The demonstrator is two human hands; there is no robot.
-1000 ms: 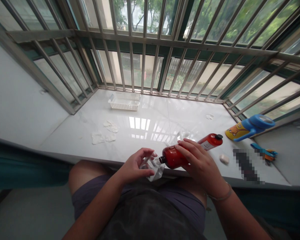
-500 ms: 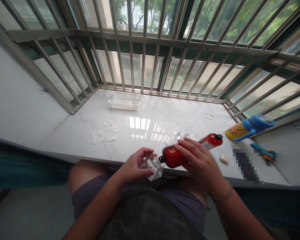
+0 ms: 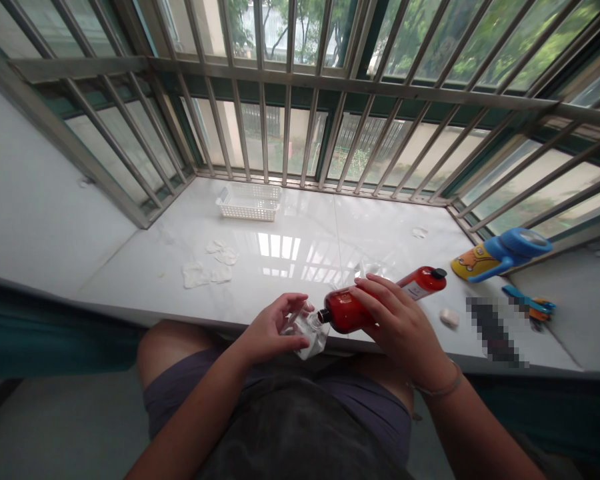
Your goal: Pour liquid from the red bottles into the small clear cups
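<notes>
My left hand (image 3: 277,329) is closed round a small clear square bottle (image 3: 314,341), held above the sill's front edge with its mouth facing up and right. My right hand (image 3: 397,317) grips a red bottle (image 3: 343,311) tipped on its side. Its black neck meets the clear bottle's mouth; whether liquid flows between them is too small to tell. Behind my right hand shows a second red bottle (image 3: 423,283) with a pale label and a black cap; its lower part is hidden. A clear object (image 3: 373,269) lies just beyond my right fingers, partly covered.
On the white sill (image 3: 300,227) are a white plastic basket (image 3: 249,203), crumpled tissues (image 3: 207,273), a blue and yellow drinking bottle (image 3: 500,255), a pale rounded object (image 3: 449,318), a blue and orange strap (image 3: 530,305) and a pixelated dark item (image 3: 495,333). Metal bars (image 3: 300,81) close the window side.
Very little differs. Both hands and the two bottles they hold have stayed almost in place, with only a slight shift of the hands.
</notes>
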